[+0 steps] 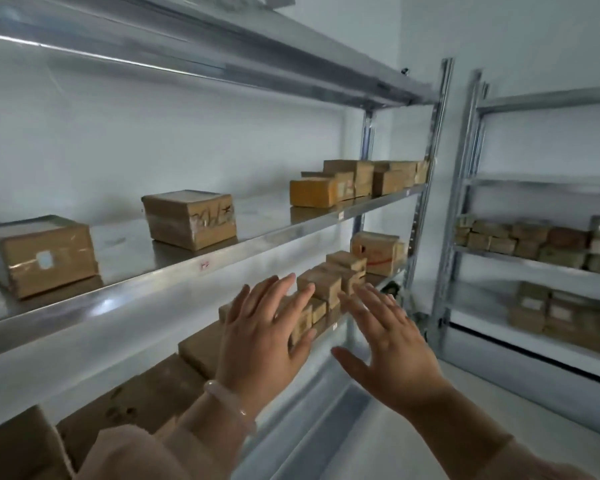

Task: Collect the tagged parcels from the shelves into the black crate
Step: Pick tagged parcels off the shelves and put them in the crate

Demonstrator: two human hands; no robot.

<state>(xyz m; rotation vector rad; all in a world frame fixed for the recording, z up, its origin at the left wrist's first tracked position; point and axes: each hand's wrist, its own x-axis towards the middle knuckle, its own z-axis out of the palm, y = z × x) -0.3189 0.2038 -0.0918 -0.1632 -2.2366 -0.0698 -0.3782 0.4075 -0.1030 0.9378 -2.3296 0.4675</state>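
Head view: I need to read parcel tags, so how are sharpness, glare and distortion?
Head view: soft overall; both hands motion-blurred; glare on the shelf edge; wide-angle bends the uprights; scrawl on one parcel unreadable.

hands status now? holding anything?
Left hand: open, fingers spread, empty, raised in front of the small parcels.
Right hand: open, fingers spread, empty.

glossy metal shelf (174, 271), taped cardboard parcels (191, 220)
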